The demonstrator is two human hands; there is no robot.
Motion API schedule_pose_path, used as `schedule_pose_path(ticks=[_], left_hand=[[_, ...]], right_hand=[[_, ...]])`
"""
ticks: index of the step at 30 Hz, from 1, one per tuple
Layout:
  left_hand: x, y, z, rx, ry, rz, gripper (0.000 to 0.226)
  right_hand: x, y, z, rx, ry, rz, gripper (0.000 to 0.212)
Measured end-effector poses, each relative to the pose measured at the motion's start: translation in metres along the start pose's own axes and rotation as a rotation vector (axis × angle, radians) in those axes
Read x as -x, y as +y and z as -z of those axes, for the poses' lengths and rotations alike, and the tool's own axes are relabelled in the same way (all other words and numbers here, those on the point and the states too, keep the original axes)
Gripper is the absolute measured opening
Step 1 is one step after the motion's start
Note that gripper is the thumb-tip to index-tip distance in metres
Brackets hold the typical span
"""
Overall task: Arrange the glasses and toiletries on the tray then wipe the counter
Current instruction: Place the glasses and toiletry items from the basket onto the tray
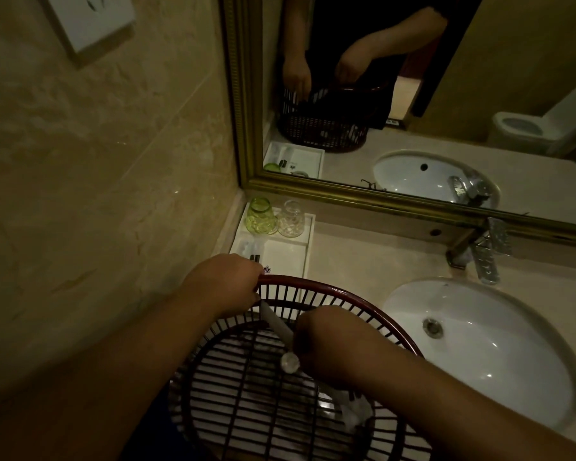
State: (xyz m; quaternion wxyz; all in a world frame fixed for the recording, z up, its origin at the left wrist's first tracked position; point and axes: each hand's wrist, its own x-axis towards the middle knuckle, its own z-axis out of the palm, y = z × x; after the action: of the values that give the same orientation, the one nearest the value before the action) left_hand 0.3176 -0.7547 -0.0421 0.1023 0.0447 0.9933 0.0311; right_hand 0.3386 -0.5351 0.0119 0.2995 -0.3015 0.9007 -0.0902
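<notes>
A white tray (291,257) lies on the counter in the left corner under the mirror. A green glass (260,217) and a clear glass (291,218) stand side by side at its far end, and small wrapped toiletries (250,248) lie in it nearer to me. My left hand (226,283) grips the far rim of a dark red slatted basket (330,294) in front of the tray. Inside the basket, my right hand (326,344) is closed on a slim white wrapped toiletry item (278,326) that has a round pale end (290,362).
An oval white sink (499,347) is set in the beige counter (356,261) to the right, with a metal tap (479,251) behind it. The gold-framed mirror (346,194) runs along the back. A tiled wall (97,194) closes the left side.
</notes>
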Motion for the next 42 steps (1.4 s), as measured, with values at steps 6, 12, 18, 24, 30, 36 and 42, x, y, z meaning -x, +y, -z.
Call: schedule_pose_path(ticks=[6,12,18,24,30,36,42], left_hand=[[0.002,0.001,-0.001,-0.011,0.048,-0.009,0.017],[0.001,0.000,-0.001,0.031,-0.003,0.000,0.018],[0.001,-0.004,-0.006,0.052,0.048,-0.040,0.017],[0.000,-0.007,-0.015,0.058,0.108,-0.045,0.015],[-0.001,-0.007,-0.017,0.062,0.106,-0.072,0.015],[-0.001,-0.006,-0.013,0.035,0.071,-0.069,0.019],[0.000,-0.007,-0.014,0.055,0.056,-0.063,0.017]], right_hand=[[0.027,-0.008,0.053,-0.237,0.089,0.055,0.008],[-0.006,-0.002,0.106,-0.358,0.260,0.040,0.009],[-0.136,0.007,0.095,0.169,0.177,-0.034,0.021],[-0.227,0.021,0.039,0.454,-0.132,-0.027,0.024],[-0.269,0.026,0.004,0.396,-0.273,-0.058,0.035],[-0.276,0.011,-0.007,0.358,-0.432,0.039,0.041],[-0.252,0.016,0.025,0.324,-0.290,0.094,0.034]])
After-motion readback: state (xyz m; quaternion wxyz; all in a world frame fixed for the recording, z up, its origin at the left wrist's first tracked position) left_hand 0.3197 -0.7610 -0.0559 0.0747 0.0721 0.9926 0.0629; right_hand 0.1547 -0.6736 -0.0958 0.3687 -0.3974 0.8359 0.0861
